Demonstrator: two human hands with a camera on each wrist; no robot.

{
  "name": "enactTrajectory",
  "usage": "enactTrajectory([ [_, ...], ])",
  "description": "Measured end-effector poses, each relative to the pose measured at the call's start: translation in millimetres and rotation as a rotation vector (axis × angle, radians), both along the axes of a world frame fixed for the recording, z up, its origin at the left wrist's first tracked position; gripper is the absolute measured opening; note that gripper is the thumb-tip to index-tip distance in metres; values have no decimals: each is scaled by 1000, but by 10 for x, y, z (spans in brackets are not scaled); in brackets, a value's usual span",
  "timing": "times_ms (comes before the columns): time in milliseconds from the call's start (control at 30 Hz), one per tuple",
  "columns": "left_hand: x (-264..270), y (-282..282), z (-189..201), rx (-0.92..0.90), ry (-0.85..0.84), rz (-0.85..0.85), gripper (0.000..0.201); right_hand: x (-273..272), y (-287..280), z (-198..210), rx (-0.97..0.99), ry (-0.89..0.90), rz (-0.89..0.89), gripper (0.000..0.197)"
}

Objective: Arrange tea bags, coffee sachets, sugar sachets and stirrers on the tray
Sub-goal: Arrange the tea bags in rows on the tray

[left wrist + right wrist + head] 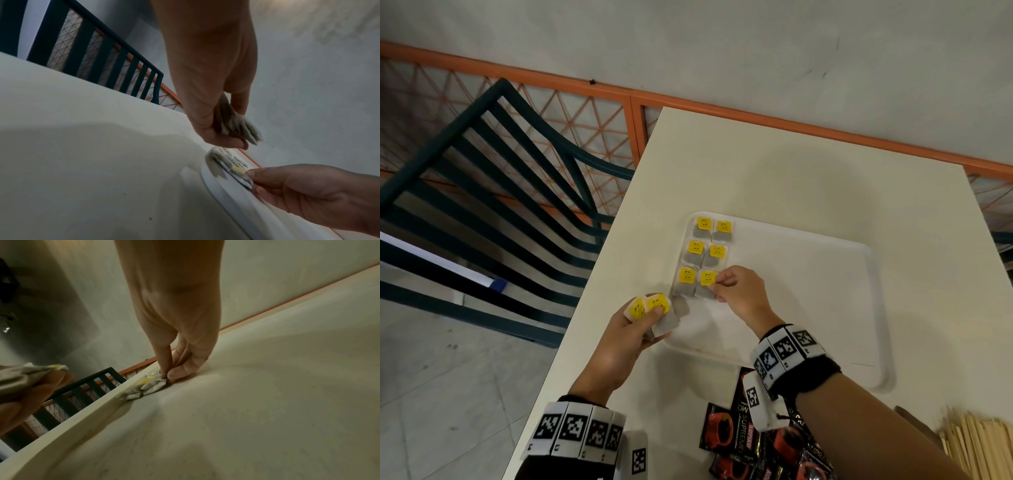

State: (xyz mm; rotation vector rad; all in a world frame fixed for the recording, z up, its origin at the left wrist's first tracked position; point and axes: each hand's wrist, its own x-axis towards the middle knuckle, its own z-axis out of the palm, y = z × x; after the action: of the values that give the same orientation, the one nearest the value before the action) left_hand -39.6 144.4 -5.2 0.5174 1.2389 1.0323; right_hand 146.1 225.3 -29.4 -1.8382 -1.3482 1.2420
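A white tray (825,308) lies on the white table (756,171). Several tea bags with yellow tags (703,251) lie in two columns along the tray's left side. My right hand (717,286) pinches the right edge of the nearest right-column tea bag (707,284), which lies on the tray; in the right wrist view the thumb and fingers (176,371) pinch that tea bag (152,384). My left hand (650,317) holds a small stack of tea bags (654,311) just off the tray's near left corner, seen fanned out as tea bags (238,125) in the left wrist view.
Black and red coffee sachets (756,442) are heaped at the table's near edge under my right forearm. Wooden stirrers (976,442) lie at the near right. A dark green slatted chair (493,192) stands left of the table, before an orange mesh railing (585,113).
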Motion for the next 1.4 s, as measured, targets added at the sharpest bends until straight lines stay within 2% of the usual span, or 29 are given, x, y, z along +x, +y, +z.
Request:
enactTrajectory([
  [167,-15,-7,-12,25,74,-14,12,-12,-10,-19,50,-100,27,10],
  [367,16,-12,-21,29,73,9,8,-44,-95,14,115,-198,53,18],
  [433,32,-6,-22,32,85,10,7,-110,-180,120,104,-117,118,17],
  [567,44,-6,-11,61,108,8,8,-236,-397,268,-70,161,354,18],
  [667,25,-20,-39,60,138,-5,20,-278,-486,231,-124,313,337,17],
  [733,8,-42,-67,32,147,-8,18,-293,-514,197,-144,360,286,13],
  [867,-61,-95,-116,-46,67,3,11,-286,-535,97,-166,307,170,5],
  [1000,-137,-131,-132,-39,-40,36,21,-299,-498,-11,-153,230,68,11],
  [1067,-141,-144,-131,-31,-45,57,13,-336,-467,-39,-122,194,32,16],
  [1267,-163,-191,-144,-21,23,24,22,-453,-431,-85,-40,44,10,30],
  [1400,-162,-197,-132,-11,43,23,21,-457,-420,-62,-5,-69,34,25],
])
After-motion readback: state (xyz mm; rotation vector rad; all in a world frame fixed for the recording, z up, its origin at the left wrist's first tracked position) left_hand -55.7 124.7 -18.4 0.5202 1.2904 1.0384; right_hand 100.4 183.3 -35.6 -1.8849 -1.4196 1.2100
